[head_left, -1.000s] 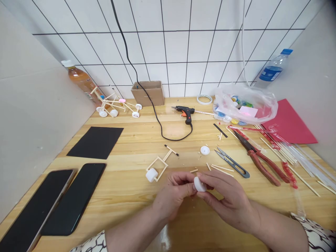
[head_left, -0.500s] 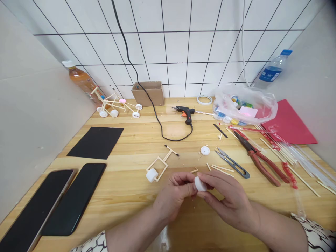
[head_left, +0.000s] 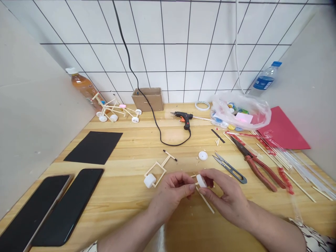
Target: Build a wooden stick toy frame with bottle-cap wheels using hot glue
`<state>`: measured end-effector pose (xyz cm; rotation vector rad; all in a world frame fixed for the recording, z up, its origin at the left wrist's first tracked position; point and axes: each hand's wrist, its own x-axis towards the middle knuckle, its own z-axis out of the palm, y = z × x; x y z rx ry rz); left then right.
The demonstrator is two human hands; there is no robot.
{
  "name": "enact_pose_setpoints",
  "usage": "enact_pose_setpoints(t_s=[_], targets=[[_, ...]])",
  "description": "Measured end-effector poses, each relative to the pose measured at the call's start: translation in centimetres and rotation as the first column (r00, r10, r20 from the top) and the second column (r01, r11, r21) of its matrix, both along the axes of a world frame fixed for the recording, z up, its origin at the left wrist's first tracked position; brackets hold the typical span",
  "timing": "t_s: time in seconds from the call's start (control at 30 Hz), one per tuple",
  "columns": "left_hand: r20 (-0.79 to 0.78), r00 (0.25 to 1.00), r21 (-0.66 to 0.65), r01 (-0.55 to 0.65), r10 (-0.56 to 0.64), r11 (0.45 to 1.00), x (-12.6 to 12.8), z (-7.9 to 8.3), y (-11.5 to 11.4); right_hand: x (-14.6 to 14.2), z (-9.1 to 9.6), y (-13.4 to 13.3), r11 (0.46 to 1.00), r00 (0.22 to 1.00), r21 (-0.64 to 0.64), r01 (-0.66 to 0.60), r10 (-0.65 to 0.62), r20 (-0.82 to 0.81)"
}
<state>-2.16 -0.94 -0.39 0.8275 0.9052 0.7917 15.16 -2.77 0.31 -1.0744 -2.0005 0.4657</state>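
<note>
My right hand (head_left: pixel 223 190) pinches a round white bottle cap (head_left: pixel 201 181) between thumb and fingers, tilted on its edge. Facing it, my left hand (head_left: pixel 174 190) is closed on a thin wooden stick, whose short end shows at the cap's face. A longer wooden stick (head_left: pixel 206 201) slants down to the right from the left fingertips. Left of my hands lies a small stick frame (head_left: pixel 160 169) with a white block-like piece (head_left: pixel 149 181) at one corner. Another white cap (head_left: pixel 203 155) lies flat beyond my fingers.
A black glue gun (head_left: pixel 185 117) lies at the back, its cord running up the wall. Thread snips (head_left: pixel 231 169), red-handled pliers (head_left: pixel 258 166) and loose sticks lie on the right. Two phones (head_left: pixel 70 206) and black paper (head_left: pixel 94 147) are on the left, a wheeled stick model (head_left: pixel 115 110) behind.
My hands have turned slightly, and the cap is tilted differently. A long stick now shows below the left fingertips. The whole view has shifted a little.
</note>
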Motion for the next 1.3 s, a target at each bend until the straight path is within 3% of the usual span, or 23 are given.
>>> enact_pose_setpoints(t_s=[0.43, 0.77, 1.03, 1.3], targets=[[0.014, 1.000, -0.038, 0.012, -0.012, 0.999, 0.0, -0.1, -0.2, -0.3, -0.2, -0.3, 0.999, 1.000, -0.045, 0.017, -0.016, 0.012], [-0.127, 0.992, 0.089, 0.003, 0.008, 0.996, 0.1, 0.2, -0.1, 0.3, -0.6, 0.1, 0.996, 0.996, -0.022, 0.088, -0.088, -0.001], [-0.039, 0.993, 0.090, 0.114, -0.111, 0.989, 0.1, 0.9, 0.0, -0.3, -0.9, -0.2, 0.998, 0.998, -0.039, 0.055, -0.054, 0.036], [-0.006, 0.998, 0.078, 0.069, -0.069, 0.995, 0.2, 0.2, -0.3, -0.4, -1.0, -0.3, 0.994, 0.997, 0.093, 0.065, -0.068, 0.033]])
